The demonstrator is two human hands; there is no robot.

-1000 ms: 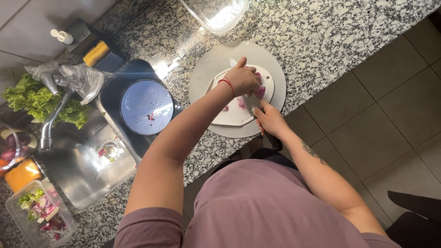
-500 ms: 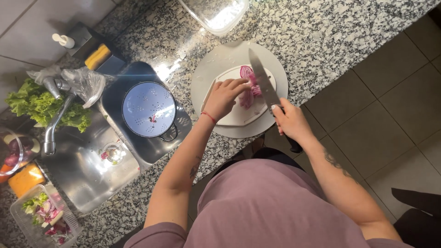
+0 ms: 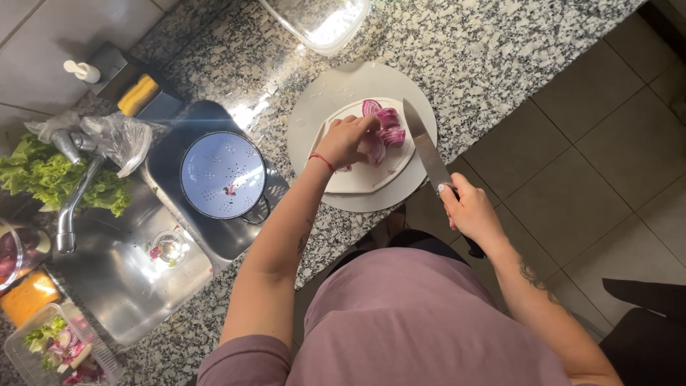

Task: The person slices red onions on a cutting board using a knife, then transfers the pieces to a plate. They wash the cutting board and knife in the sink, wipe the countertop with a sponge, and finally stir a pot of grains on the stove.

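Head view: left hand [image 3: 348, 140] presses on the sliced red onion [image 3: 382, 129] on the cutting board [image 3: 361, 182], while right hand [image 3: 468, 211], nearer the person, grips the knife [image 3: 425, 143], whose blade runs lengthwise just right of the onion.

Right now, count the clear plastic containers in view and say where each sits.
2. One clear container sits on the granite counter beyond the round board. Another, holding chopped salad, lies near the sink. More may lie outside the frame.

Home kitchen: granite counter [image 3: 500, 43], steel sink [image 3: 121, 279] with tap [image 3: 71, 207], colander [image 3: 223, 175], lettuce [image 3: 43, 179], tiled floor [image 3: 593, 157].
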